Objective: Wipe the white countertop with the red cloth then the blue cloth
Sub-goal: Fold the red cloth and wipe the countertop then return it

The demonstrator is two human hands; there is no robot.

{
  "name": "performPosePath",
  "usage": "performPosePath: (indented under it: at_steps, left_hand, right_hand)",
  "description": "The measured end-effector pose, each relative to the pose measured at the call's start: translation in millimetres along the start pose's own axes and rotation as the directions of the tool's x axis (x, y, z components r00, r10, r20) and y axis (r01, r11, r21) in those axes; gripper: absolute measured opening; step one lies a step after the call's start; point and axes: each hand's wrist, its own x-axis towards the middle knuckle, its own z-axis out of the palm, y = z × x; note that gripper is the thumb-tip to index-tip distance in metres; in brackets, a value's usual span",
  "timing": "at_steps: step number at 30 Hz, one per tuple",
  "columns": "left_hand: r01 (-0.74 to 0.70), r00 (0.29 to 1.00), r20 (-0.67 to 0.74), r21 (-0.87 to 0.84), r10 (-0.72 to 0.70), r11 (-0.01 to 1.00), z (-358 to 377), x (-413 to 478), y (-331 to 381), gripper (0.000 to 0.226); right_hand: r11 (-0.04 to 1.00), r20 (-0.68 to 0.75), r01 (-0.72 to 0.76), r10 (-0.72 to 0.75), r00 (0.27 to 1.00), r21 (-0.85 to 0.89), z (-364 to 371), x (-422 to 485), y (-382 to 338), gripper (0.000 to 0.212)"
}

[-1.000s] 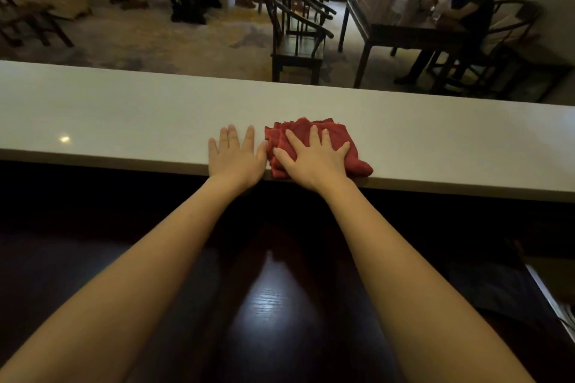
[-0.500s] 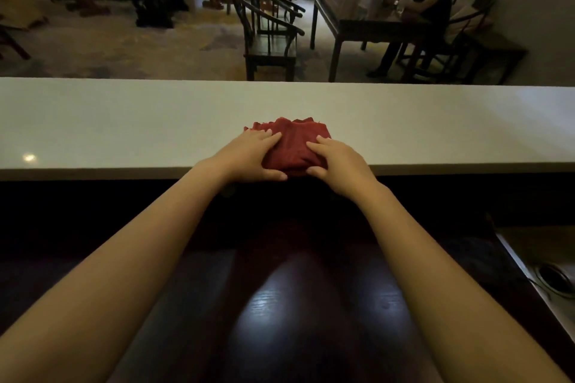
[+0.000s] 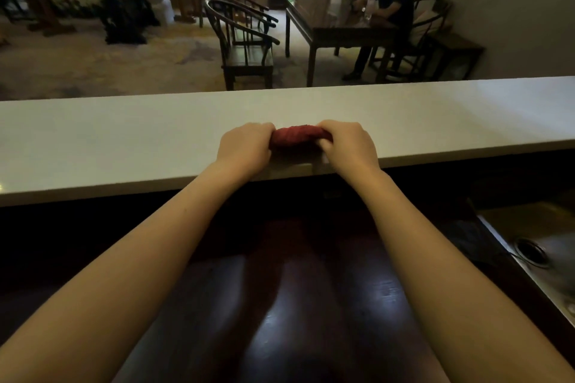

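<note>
Since the earlier frames: red cloth changed from a flat spread under an open palm to a tight bundle gathered between both hands. Left hand: grip curled shut on the cloth's left end. Right hand: grip curled shut on the right end, fingers wrapped over the top. Cloth location: near the front edge of the white tabletop, resting on or just above it; contact cannot be told. Blue cloth: not in view. Risk, as judged: a bunched cloth touches little surface, so wiping in this shape would likely miss areas; being so near the edge, it could slip off onto the dark lower counter if one grip loosens. Surface: long, smooth, pale, otherwise bare in view. Room: dim, with dark wooden chairs, a dark table with a seated person, a window at the back, and a sink at lower right.
</note>
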Motion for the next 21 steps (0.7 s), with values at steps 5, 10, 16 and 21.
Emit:
performPosePath:
  at_steps: [5, 10, 16, 21]
  left_hand:
    - [-0.092, 0.996, -0.023, -0.038, 0.091, 0.995, -16, 9, 28, 0.026]
    - [-0.206, 0.978, 0.004, -0.069, 0.207, 0.976, -9, 17, 76, 0.027]
    - [-0.31, 0.949, 0.042, -0.079, 0.314, 0.948, 20, 20, 156, 0.026]
    - [-0.366, 0.926, 0.059, -0.092, 0.372, 0.926, 53, 14, 236, 0.025]
  right_hand:
    - [0.998, -0.102, -0.064, 0.066, 0.993, 0.018, -31, -13, 12, 0.024]
    - [0.988, -0.168, -0.155, 0.155, 0.973, 0.018, -58, -38, 52, 0.024]
    - [0.971, -0.176, -0.239, 0.234, 0.956, -0.005, -96, -74, 122, 0.022]
    - [0.943, -0.157, -0.332, 0.325, 0.933, -0.022, -128, -109, 193, 0.021]
